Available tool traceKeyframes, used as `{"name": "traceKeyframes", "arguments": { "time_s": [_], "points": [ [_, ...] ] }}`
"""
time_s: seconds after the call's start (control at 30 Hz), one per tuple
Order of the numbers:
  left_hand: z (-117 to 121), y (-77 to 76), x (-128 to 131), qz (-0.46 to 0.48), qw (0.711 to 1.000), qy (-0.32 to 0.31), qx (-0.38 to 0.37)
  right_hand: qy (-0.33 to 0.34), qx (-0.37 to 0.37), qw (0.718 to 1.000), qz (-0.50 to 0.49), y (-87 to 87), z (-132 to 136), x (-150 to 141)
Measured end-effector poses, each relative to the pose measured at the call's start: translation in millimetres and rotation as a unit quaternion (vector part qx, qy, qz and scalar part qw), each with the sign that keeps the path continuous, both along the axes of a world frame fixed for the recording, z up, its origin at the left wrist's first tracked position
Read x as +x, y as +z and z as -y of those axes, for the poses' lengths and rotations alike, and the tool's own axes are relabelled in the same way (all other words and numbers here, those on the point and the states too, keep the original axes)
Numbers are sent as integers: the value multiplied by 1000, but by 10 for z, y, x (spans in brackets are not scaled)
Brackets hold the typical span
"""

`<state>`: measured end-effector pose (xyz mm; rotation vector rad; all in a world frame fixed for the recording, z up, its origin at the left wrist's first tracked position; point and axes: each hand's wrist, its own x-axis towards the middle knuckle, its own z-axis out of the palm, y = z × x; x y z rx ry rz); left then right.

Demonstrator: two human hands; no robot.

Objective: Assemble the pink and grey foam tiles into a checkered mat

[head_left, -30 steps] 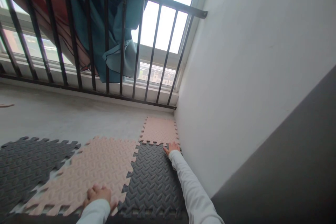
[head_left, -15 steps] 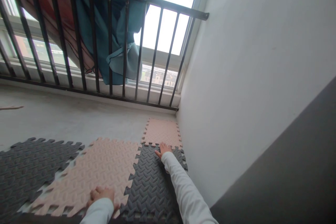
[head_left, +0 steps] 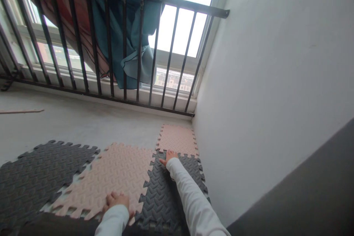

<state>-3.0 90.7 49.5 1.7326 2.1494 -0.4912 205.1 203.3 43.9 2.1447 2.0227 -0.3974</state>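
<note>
My right hand presses palm down on the seam between a dark grey foam puzzle mat and a smaller-looking pink foam puzzle mat beyond it. Its thumb is spread away from the fingers. Lower down, my left hand lies on the near part of a larger-looking pink foam puzzle mat, fingers stretched forward. That pink mat's right teeth meet the dark grey mat. Left of it is another dark grey foam mat, with floor showing through the gap between them.
A white wall rises close along the right side of the mats. Black metal railing runs across the back before a window, with blue-green and reddish cloth hanging there. A thin stick-like piece lies on the grey floor at left.
My right hand has slid left along the seam between the dark grey mat and the far pink one. My left hand stays on the near pink mat. The view has shifted slightly left.
</note>
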Motion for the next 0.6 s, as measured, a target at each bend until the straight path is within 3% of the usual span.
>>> {"name": "traceKeyframes", "arguments": {
  "time_s": [0.2, 0.43, 0.6],
  "points": [
    [26, 44, 1, 0, 1000, -2, -9, 36, 19, 999, -34, 87, -123, -201],
    [-4, -3, -3, 12, 1000, -9, -2, -31, 106, 994, 13, 17, -90, -447],
    [-29, -121, -16, 38, 999, 26, 17, -51, 112, 992, 19, 31, -111, -519]
  ]
}}
